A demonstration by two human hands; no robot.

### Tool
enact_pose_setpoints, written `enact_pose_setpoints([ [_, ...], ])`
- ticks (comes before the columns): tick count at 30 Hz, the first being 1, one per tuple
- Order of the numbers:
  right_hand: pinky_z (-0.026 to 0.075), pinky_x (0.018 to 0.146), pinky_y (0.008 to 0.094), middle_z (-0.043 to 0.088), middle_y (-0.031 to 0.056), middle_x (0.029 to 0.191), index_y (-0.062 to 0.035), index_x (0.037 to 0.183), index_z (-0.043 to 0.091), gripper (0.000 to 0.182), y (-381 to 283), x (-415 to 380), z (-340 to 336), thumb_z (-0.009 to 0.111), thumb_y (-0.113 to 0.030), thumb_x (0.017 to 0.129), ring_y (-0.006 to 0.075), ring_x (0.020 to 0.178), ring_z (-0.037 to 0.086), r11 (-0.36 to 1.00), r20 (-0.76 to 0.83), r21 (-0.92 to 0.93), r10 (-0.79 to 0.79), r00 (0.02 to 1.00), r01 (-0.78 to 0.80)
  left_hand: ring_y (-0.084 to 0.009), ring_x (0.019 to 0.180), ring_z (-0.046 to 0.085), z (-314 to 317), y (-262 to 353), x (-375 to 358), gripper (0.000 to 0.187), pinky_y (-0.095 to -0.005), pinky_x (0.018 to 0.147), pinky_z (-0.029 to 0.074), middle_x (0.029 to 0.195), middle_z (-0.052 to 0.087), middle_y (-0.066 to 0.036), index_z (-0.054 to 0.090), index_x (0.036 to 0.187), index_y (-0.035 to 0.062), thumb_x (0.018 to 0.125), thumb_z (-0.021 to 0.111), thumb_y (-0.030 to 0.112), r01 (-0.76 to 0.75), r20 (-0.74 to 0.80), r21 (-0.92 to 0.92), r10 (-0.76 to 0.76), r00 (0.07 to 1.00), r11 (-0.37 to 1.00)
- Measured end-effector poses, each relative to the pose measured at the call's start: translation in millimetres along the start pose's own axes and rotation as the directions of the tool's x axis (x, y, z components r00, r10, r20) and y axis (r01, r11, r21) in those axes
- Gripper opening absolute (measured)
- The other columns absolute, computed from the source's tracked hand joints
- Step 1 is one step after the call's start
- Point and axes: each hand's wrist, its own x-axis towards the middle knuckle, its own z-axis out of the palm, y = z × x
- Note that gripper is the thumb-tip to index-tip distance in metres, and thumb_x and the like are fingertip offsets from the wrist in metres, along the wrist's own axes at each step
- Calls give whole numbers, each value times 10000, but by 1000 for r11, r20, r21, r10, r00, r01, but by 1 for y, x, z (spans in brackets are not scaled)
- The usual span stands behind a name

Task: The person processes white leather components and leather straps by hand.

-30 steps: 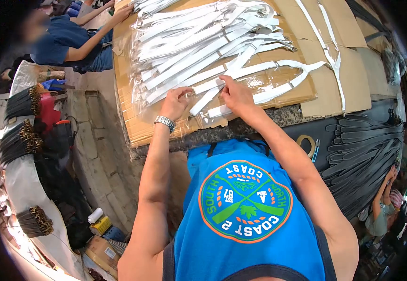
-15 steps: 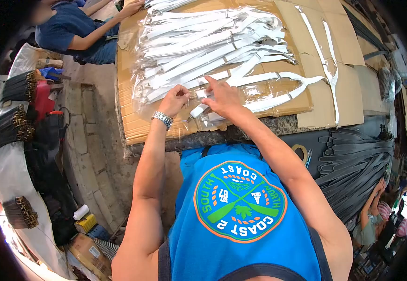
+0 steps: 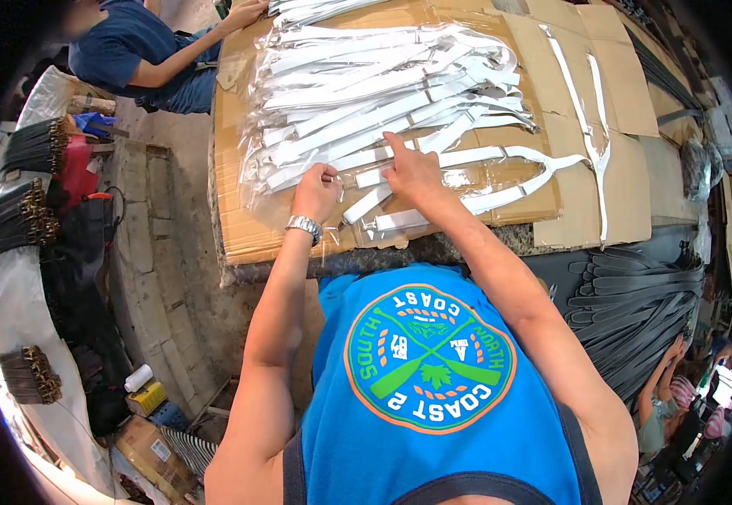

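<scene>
White suspenders [image 3: 513, 195] with metal clips lie on clear plastic at the near side of the cardboard, their straps spread toward me. My right hand [image 3: 418, 178] is over these straps, index finger stretched out and thumb apart from it. Just to its left, my left hand [image 3: 315, 195], with a metal watch [image 3: 305, 225] on the wrist, has thumb and fingertips pinched together by the plastic's edge. Whatever is in that pinch is too small to make out. Beyond both hands lies a thick pile of white suspenders [image 3: 383, 84] in clear plastic.
Another white pair of suspenders [image 3: 600, 160] lies on the cardboard [image 3: 551, 223] at right. Black straps [image 3: 635, 295] hang beyond the table's near right edge. A person in a dark blue shirt [image 3: 122, 46] is at far left. Bundles of black straps [image 3: 25, 219] line the left side.
My left hand has moved slightly right, still pinched. My right hand has shifted a little right, and more of the near strap ends show below it. The view has moved slightly.
</scene>
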Motion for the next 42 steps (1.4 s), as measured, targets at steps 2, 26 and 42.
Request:
enact_pose_setpoints([
  [2,433,853,523,722,99,882,-172,1501,335,737,3,-1,1,676,-229,850,311,902,690,999,-27,-26,-24,999,23,-262,828,646,2,2,-4,206,-361,747,536,930,656,-127,619,994,13,810,699,61,-93,-102,113,104,989,989],
  [26,493,722,420,690,169,836,-39,933,700,323,47,6,-22,624,-351,898,333,804,652,919,207,388,-19,978,-64,-322,948,597,45,59,-17,177,-425,815,489,1029,634,-97,692,973,84,813,738,145,-386,-90,167,404,910,907],
  [42,528,819,465,721,152,924,-82,948,723,282,23,19,-31,617,-336,885,346,920,686,995,259,-98,51,964,-26,-306,969,583,51,55,-17,193,-443,805,455,1042,622,-75,671,989,107,812,727,160,-378,-111,219,408,906,900],
])
